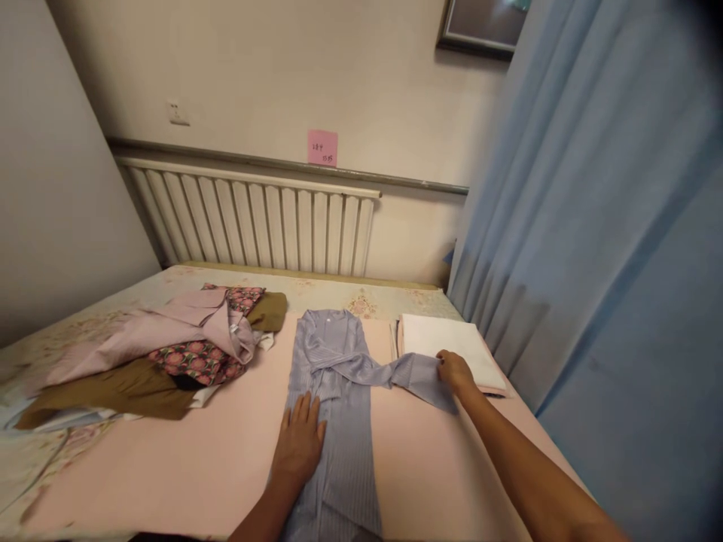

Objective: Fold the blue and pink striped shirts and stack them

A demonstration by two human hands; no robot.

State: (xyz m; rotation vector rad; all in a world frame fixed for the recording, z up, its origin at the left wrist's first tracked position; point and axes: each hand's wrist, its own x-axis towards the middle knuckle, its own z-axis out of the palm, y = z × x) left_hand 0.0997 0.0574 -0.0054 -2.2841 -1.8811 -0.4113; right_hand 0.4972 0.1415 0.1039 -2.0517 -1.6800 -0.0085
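Observation:
A blue-grey striped shirt (344,444) lies lengthwise on a pink cloth (429,467), its collar toward the wall and its body folded narrow. My left hand (301,440) rests flat on the shirt's left side, fingers stretched out. Off to the right, my right hand (453,370) pinches the cuff end of one sleeve, which stretches across from the shirt's chest. The cuff hangs partly below my fingers, close to a folded white stack (452,342). My right thumb is mostly hidden.
On the left is a heap of loose clothes (192,331) in pink, brown and floral fabric. A radiator (254,218) runs along the wall behind the bed. The blue curtain (565,211) hangs close along the right edge. A pink note (322,148) is on the wall.

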